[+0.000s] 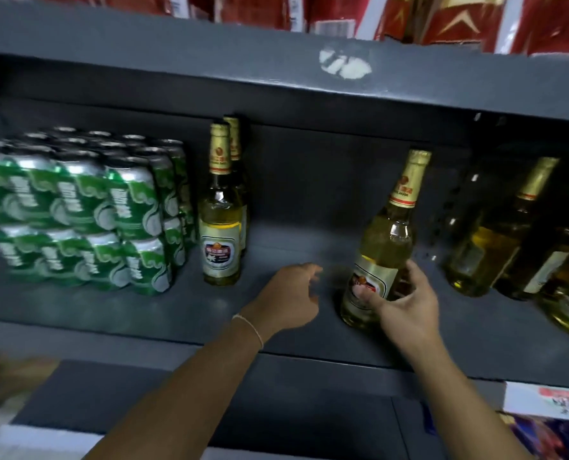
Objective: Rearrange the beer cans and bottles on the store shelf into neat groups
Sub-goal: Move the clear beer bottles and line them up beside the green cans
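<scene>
1. Right hand (pixel 405 307) wrapped around the lower body of a clear beer bottle (pixel 381 247), thumb pressed on the label, fingers curled behind the glass.
2. Bottle tilted, gold-foil neck leaning up and to the right, base at or just above the grey shelf (pixel 143 313); contact with the shelf impossible to tell.
3. Left hand (pixel 293 293) just beside that bottle on its left, fingers loose and spread, holding nothing, hovering low over bare shelf.
4. White thread bracelet (pixel 249 328) around the left wrist.
5. Further left, two upright bottles (pixel 221 210) of the same kind, one behind the other, well apart from the held one.
6. Touching or nearly touching them on the left, green cans (pixel 77 210) in shrink-wrapped packs, stacked two layers high, blurred.
7. On the right, more gold-necked bottles (pixel 495 234) crowding the shelf, near the held bottle, leaning in the wide-angle view.
8. Open stretch of shelf between the upright pair and the held bottle, only the left hand sitting in it.
9. Upper shelf edge (pixel 276 78) hanging close over the bottle tops, a torn white sticker patch (pixel 344 64) on it.
10. Red packaging (pixel 459 18) above that.
11. Down at the lower right, a price tag (pixel 547 400) on the shelf front, print unreadable.
</scene>
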`<act>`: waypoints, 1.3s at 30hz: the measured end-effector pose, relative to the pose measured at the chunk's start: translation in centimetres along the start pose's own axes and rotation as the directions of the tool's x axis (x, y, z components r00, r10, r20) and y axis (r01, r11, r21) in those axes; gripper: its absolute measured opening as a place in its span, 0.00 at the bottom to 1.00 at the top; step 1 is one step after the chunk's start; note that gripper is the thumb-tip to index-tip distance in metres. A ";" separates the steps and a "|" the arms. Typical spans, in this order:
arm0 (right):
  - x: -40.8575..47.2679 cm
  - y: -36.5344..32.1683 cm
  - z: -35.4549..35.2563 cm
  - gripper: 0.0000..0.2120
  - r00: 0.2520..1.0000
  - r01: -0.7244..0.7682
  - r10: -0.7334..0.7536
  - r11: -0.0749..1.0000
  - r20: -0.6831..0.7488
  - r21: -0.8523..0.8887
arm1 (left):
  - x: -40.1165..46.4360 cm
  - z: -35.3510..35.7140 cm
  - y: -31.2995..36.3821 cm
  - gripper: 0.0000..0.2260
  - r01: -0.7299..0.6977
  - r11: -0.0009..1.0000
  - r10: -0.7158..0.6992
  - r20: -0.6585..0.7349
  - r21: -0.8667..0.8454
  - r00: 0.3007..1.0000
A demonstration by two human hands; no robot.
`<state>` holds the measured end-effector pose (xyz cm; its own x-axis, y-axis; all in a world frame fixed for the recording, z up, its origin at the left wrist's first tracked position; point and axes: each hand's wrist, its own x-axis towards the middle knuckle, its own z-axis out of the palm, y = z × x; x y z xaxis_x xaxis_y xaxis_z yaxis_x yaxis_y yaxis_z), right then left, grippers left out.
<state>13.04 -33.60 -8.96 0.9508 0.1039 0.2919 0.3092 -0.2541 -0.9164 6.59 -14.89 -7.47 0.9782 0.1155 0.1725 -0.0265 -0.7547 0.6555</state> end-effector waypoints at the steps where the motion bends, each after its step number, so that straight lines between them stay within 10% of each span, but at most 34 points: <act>1: -0.3 -0.3 1.1 0.32 1.000 0.007 -0.007 1.000 0.024 0.014 | -0.5 -0.7 -0.8 0.23 0.006 1.000 -0.006 -0.017 -0.008 1.000; 39: -7.1 -6.7 19.6 0.34 0.899 0.118 -0.184 0.976 0.396 0.186 | -9.5 -11.0 -14.3 0.26 0.099 0.959 -0.142 -0.144 -0.267 0.979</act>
<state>3.81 -13.78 -10.28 0.7899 0.5215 0.3228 0.4097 -0.0571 -0.9104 -4.62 1.92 -10.44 0.9320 0.3131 0.1823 0.0168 -0.5399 0.8415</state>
